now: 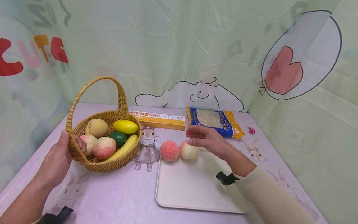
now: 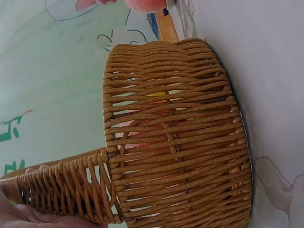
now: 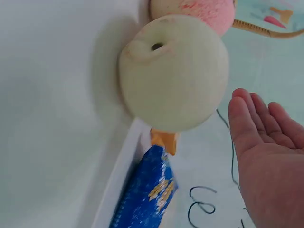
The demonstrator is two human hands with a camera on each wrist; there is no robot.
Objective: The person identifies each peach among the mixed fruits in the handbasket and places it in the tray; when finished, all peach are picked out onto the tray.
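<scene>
At the left, my left hand [image 1: 54, 165] grips a wicker basket [image 1: 107, 167] where the handle meets the rim, the thumb outside and fingertips showing inside. The basket holds a yellowish peach [image 1: 96, 128], two pink-speckled peaches, a yellow lemon-like fruit [image 1: 125, 126], a dark green fruit [image 1: 117, 139] and a banana [image 1: 123, 149]. My right hand [image 1: 209, 140] hovers with straight fingers beside a pale peach [image 3: 175, 76], with a gap between them in the right wrist view. A pink peach [image 1: 169, 151] sits beside the pale one at the far edge of a cream tray [image 1: 193, 193].
Behind the tray lie a pasta box [image 1: 165, 123] and a blue-and-yellow food packet [image 1: 227, 132]. A small wrapped lollipop [image 1: 251, 130] is at the right. Printed curtains [image 1: 156, 46] enclose the table's back and sides.
</scene>
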